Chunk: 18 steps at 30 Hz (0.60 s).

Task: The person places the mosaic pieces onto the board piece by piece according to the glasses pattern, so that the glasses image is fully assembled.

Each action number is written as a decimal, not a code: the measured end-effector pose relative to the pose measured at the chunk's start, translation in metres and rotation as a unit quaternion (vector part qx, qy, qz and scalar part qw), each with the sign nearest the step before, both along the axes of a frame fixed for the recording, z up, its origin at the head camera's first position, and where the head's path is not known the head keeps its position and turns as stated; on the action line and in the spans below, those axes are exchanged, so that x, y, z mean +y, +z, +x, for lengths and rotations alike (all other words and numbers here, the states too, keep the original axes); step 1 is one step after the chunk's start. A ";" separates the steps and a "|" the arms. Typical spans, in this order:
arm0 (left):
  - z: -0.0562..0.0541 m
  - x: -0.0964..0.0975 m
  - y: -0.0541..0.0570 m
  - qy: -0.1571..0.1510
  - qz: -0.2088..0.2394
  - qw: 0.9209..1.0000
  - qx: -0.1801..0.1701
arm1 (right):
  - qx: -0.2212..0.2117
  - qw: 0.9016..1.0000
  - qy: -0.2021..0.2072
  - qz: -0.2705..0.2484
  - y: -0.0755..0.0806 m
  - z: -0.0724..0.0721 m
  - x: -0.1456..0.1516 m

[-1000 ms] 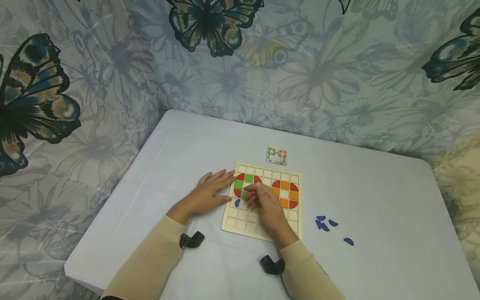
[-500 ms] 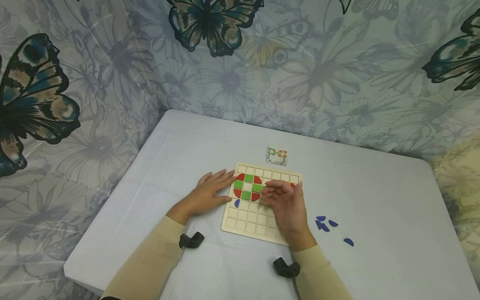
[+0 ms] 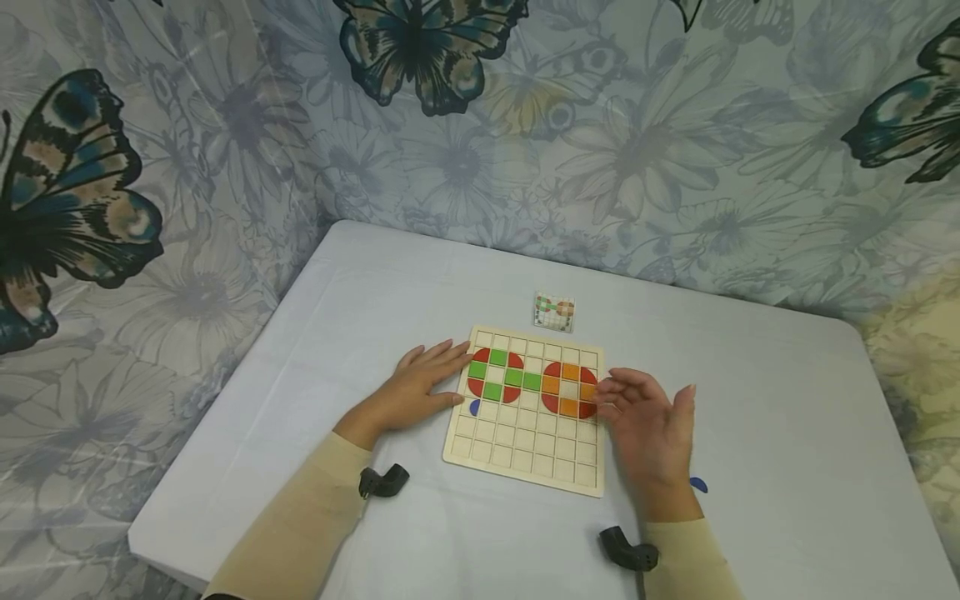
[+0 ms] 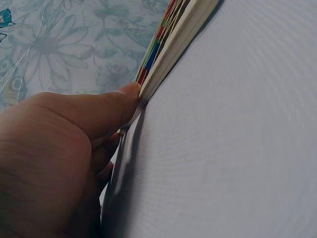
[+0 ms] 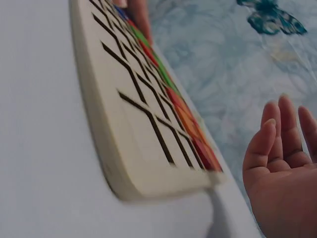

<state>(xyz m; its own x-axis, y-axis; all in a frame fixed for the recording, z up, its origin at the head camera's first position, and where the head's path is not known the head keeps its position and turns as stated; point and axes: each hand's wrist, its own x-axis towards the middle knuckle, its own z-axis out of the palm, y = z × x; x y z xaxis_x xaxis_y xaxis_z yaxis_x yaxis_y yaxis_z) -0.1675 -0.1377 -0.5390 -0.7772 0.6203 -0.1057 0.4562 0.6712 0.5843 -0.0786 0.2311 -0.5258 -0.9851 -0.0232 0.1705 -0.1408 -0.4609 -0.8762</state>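
Observation:
A wooden grid board (image 3: 525, 437) lies on the table, with red, green and orange pieces set in two ring shapes joined by a green square (image 3: 532, 381). One blue half-circle piece (image 3: 475, 407) sits in a cell near its left edge. My left hand (image 3: 411, 387) is spread flat, thumb and fingertips touching the board's left edge. Beyond the right edge, my right hand (image 3: 648, 429) is held palm inward, fingers loosely bent and nothing in them. Another blue half-circle (image 3: 698, 484) shows beside the right wrist; the other loose blue pieces are hidden behind this hand.
A small pattern card (image 3: 554, 312) lies behind the board. The white-covered table (image 3: 375, 283) meets a cloth backdrop (image 3: 480, 175) printed with butterflies and flowers. Black wrist cameras are strapped on both sleeves.
My right hand has moved right from over the board to beside its right edge, uncovering the orange and red ring and covering most loose blue pieces. The left hand has stayed still.

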 end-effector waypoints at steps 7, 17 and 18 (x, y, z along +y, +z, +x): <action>-0.001 0.001 -0.003 -0.003 0.000 1.000 0.001 | -0.015 0.997 -0.078 0.022 0.002 0.013 0.041; -0.001 0.001 -0.003 -0.003 -0.011 1.000 0.004 | -0.014 0.989 -0.147 0.018 -0.008 0.028 0.088; -0.001 0.000 -0.003 -0.001 -0.012 1.000 0.003 | -0.027 0.986 -0.161 0.044 -0.010 0.028 0.090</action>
